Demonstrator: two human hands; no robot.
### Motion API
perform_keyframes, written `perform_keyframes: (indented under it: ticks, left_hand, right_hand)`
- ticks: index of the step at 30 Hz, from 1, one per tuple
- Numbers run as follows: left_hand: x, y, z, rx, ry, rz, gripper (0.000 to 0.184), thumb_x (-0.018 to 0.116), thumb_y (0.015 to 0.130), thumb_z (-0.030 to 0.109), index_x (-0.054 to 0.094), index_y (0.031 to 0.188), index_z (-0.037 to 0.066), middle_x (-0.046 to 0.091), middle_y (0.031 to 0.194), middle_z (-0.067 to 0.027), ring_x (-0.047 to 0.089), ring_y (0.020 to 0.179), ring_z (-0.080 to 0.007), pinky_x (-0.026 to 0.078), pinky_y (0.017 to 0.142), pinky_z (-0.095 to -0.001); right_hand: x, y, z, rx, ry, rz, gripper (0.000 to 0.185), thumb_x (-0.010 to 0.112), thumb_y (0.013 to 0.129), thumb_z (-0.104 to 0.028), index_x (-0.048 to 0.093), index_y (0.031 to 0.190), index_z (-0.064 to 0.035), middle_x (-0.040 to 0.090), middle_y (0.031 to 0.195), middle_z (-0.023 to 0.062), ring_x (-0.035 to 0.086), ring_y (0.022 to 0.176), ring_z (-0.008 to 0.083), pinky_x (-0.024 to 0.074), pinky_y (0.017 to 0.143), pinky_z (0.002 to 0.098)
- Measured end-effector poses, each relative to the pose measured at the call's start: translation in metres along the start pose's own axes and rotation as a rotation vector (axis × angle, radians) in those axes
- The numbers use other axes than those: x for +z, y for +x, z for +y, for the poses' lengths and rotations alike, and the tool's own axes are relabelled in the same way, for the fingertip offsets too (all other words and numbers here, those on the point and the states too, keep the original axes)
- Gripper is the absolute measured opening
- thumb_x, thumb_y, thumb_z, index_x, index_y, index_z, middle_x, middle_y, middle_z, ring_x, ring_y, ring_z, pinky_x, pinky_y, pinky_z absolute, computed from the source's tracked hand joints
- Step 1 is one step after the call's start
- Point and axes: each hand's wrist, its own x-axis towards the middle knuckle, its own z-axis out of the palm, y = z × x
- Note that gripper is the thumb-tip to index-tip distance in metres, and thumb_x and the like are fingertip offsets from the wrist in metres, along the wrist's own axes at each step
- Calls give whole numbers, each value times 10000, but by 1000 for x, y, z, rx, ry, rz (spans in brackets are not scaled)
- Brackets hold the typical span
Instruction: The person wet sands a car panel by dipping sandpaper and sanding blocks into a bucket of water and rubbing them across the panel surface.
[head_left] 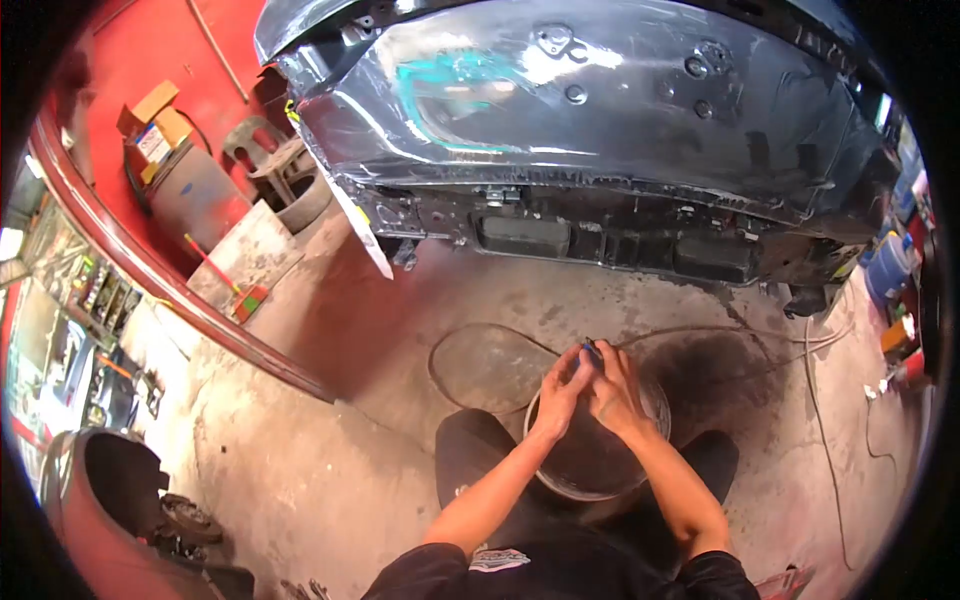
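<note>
My left hand [563, 392] and my right hand [616, 396] meet in front of me, their fingers closed together around a small blue and dark object [591, 350]. Most of that object is hidden by the fingers, so its kind is unclear. Below both hands, between my knees, stands a round bucket-like container [580, 494] with a pale rim and a dark inside or top. Beyond the hands is the rear of a dark grey car [620, 130], its bumper off. A teal patch [440, 85] and dull sanded areas mark its panel.
A thin hose [432, 362] loops on the concrete floor [300, 480] and runs right. At left, a red post [200, 280] stands near a plastic chair [255, 145] and boxes [160, 125]. A red car part [90, 510] lies lower left; a blue container [888, 268] is at right.
</note>
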Motion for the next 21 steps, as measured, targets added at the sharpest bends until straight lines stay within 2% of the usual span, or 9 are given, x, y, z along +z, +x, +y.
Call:
perform_keyframes:
  ticks: [2, 3, 6, 9, 11, 12, 14, 17, 21]
  left_hand:
    - [2, -2, -15, 29, 90, 54, 584, 689, 1022, 199, 478, 1507, -48, 627, 1356, -120, 574, 1217, -166, 448, 1061, -304]
    - [4, -2, -14, 58, 100, 82, 577, 683, 1021, 172, 472, 1512, -47, 624, 1363, -119, 574, 1221, -167, 447, 1065, -303]
    - [0, 1, -20, 93, 86, 111, 519, 624, 1022, 52, 475, 1508, -51, 598, 1430, -128, 564, 1276, -182, 439, 1098, -312]
    - [-4, 4, -26, 81, 137, 121, 481, 620, 1008, 23, 520, 1471, -60, 619, 1409, -137, 577, 1268, -192, 456, 1086, -324]
    - [-4, 5, -32, 71, 117, 105, 462, 615, 994, 0, 546, 1447, -60, 646, 1364, -131, 597, 1233, -190, 470, 1068, -324]
    - [3, 1, -27, 67, 131, 107, 454, 613, 988, -9, 558, 1437, -56, 663, 1331, -122, 610, 1205, -184, 478, 1055, -319]
    - [6, -3, -29, 65, 145, 134, 439, 599, 965, -42, 593, 1404, -43, 679, 1289, -105, 624, 1155, -169, 491, 1019, -308]
    - [-2, -9, -31, 108, 258, 181, 423, 578, 928, -80, 646, 1342, -26, 702, 1202, -75, 636, 1063, -134, 507, 946, -281]
    - [-37, -7, -64, 2, 445, 204, 402, 611, 880, -45, 690, 1273, -5, 713, 1053, -21, 636, 955, -99, 504, 861, -244]
  right_hand:
    - [-4, -10, 4, 3, 107, -47, 459, 714, 763, -47, 675, 1213, 32, 457, 1485, 265, 490, 1251, 482, 411, 1086, 565]
    - [-3, -13, 13, 24, 177, -111, 578, 715, 780, -104, 633, 1341, 11, 411, 1553, 264, 447, 1354, 477, 362, 1161, 546]
    - [-9, -16, 34, 111, 551, -190, 663, 715, 826, -180, 579, 1457, -29, 370, 1607, 253, 370, 1467, 449, 311, 1216, 501]
    - [-20, -15, 49, 243, 927, -268, 704, 718, 910, -340, 522, 1525, -62, 353, 1643, 226, 339, 1525, 378, 278, 1239, 458]
    - [-12, -16, 45, 179, 722, -156, 665, 755, 903, -276, 546, 1483, -26, 439, 1575, 217, 445, 1447, 377, 377, 1173, 422]
    - [-4, -16, 46, 117, 725, -68, 606, 757, 899, -208, 575, 1442, -10, 480, 1529, 218, 507, 1377, 387, 421, 1129, 410]
    - [-7, -14, 45, 206, 841, -60, 511, 690, 960, -231, 598, 1409, -5, 596, 1428, 164, 584, 1296, 325, 453, 1085, 400]
    - [-26, -14, 53, 587, 1094, -231, 431, 620, 1009, -260, 638, 1350, 3, 689, 1294, 102, 642, 1195, 237, 477, 1030, 372]
    - [37, -38, 102, 699, 1859, -46, 361, 569, 1021, -255, 691, 1249, -3, 708, 1257, 80, 659, 1124, 174, 486, 988, 337]
